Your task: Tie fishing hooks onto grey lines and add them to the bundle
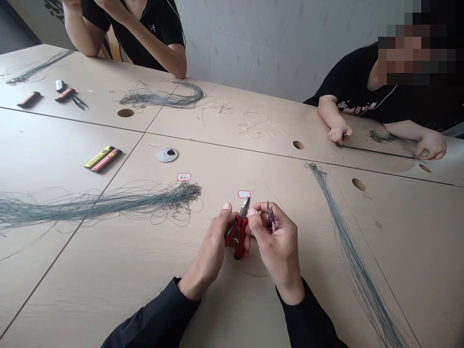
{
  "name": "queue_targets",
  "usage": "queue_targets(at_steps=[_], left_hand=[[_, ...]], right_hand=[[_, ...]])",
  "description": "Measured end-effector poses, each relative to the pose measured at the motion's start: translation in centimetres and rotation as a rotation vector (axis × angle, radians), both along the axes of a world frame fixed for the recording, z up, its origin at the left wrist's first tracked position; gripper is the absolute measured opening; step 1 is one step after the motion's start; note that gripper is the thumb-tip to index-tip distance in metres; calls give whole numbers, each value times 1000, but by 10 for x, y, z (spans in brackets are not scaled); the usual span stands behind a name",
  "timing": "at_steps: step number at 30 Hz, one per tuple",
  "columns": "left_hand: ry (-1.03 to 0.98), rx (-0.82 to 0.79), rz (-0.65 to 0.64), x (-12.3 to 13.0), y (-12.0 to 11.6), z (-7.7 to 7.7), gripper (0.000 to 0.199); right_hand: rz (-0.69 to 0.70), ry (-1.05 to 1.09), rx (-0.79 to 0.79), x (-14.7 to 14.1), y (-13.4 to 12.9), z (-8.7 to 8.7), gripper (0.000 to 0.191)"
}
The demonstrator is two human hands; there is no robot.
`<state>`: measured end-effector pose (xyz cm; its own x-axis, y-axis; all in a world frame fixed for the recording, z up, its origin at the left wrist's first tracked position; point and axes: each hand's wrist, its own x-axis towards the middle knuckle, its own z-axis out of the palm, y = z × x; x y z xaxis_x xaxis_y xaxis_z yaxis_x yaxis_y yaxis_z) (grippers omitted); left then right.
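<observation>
Near the middle of the table, my left hand (213, 246) is wrapped round red-and-black handled pliers (240, 232), their jaws pointing up and away. Close on its right, my right hand (279, 241) is closed, with small pink-handled pliers or scissors (270, 217) held among its fingers. Its thumb and index finger pinch together beside the red pliers' jaws; what lies between them is too small to make out. A thin wire (253, 275) loops below both hands. Just beyond the pliers' tips lies a white label with a red border (244, 194).
A bundle of thin wires (145, 205) lies left, another (350, 246) right. Further off are a yellow-and-red pack (103, 159), a round metal cover (167, 154), table holes and a curved wire bundle (166, 99). Two people sit across; one person's hands (340, 134) stretch a dark strand.
</observation>
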<state>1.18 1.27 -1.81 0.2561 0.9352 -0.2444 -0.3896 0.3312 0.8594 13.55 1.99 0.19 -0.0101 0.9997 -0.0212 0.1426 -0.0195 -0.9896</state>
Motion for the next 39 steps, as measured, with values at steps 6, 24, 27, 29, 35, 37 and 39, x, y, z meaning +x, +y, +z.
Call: queue_targets(at_steps=[6,24,27,29,35,37,39], left_hand=[[15,-9,0,0,-1,-1,64],[6,-54,58,2,2,-4,56],[15,-34,48,0,2,-3,55],[20,-23,31,-2,2,-2,56],[-31,10,9,-6,2,-3,55],[-45,37,-1,-7,3,-2,56],[-44,63,-22,-9,3,0,59]], right_hand=[[6,-4,22,0,1,1,13],[31,-340,293,6,1,0,5],[83,-179,133,10,0,6,19],[123,-50,33,15,1,10,32],[354,138,-156,23,4,24,42],[428,188,-232,26,4,26,49],[497,224,-321,30,5,26,52]])
